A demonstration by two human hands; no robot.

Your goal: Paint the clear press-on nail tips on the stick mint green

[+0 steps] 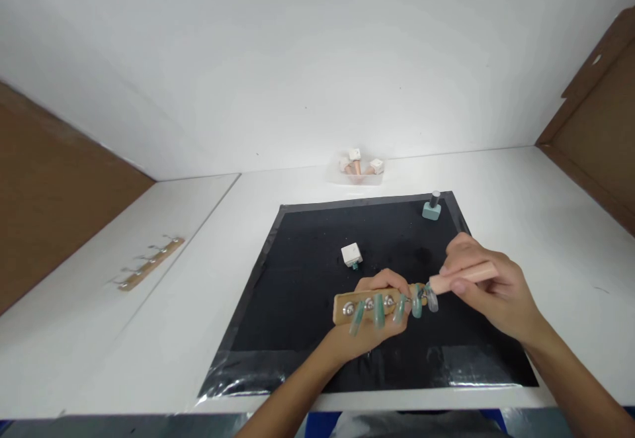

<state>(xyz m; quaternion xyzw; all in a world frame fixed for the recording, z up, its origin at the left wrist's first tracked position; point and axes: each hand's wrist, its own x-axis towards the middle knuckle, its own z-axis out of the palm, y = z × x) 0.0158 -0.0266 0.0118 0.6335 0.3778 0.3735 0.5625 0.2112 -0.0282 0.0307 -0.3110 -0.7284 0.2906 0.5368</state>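
My left hand (pixel 370 339) grips a wooden nail-tip stand (pixel 342 310) with silver round mounts. Several long false nails stick out from it, most of them green, such as this green nail tip (pixel 379 311). The clear-looking nail tip (pixel 432 300) is at the right end. My right hand (pixel 496 292) is closed on a nail polish brush by its long pink handle (pixel 471 275). Its tip meets the right-end nail; the bristles are hard to make out. A white square bottle (pixel 351 254) with a green neck sits beyond my left hand.
A teal polish bottle (pixel 431 210) with a dark cap stands at the mat's far right. Behind the black mat (pixel 307 239), a clear box (pixel 360 178) holds several white-and-pink bottles. Another nail-tip stand (pixel 151 266) lies left. Brown panels flank the white table.
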